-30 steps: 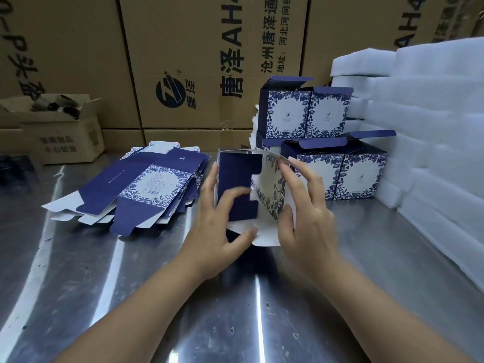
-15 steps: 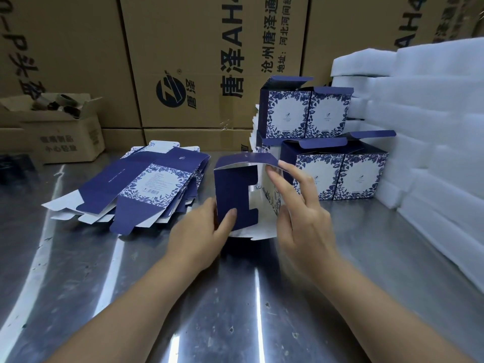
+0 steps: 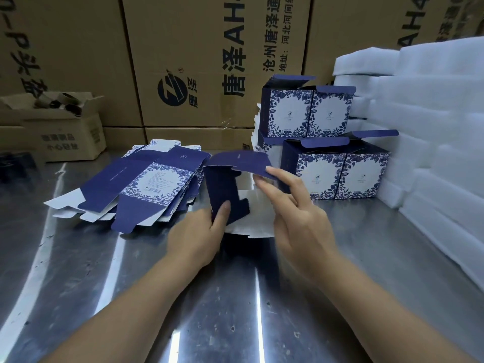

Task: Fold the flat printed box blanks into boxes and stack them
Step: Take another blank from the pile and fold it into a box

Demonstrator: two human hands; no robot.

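Note:
A half-formed blue and white box (image 3: 230, 189) stands on the steel table (image 3: 235, 297) in the middle. My left hand (image 3: 196, 237) grips its near left blue flap with the thumb on the flap's face. My right hand (image 3: 296, 218) holds the right side, two fingers stretched up to the blue top flap. A fanned pile of flat printed blanks (image 3: 141, 187) lies to the left. Folded boxes (image 3: 335, 174) with blue floral print stand in two tiers behind on the right, lids raised.
White foam sheets (image 3: 429, 132) are stacked along the right side. Large brown cartons (image 3: 204, 61) form a wall at the back. A small open carton (image 3: 65, 127) with dark rolls sits at the back left.
The box has come down from the air onto the table. My left hand slid lower on the blue flap, and my right fingers pushed the top flap over.

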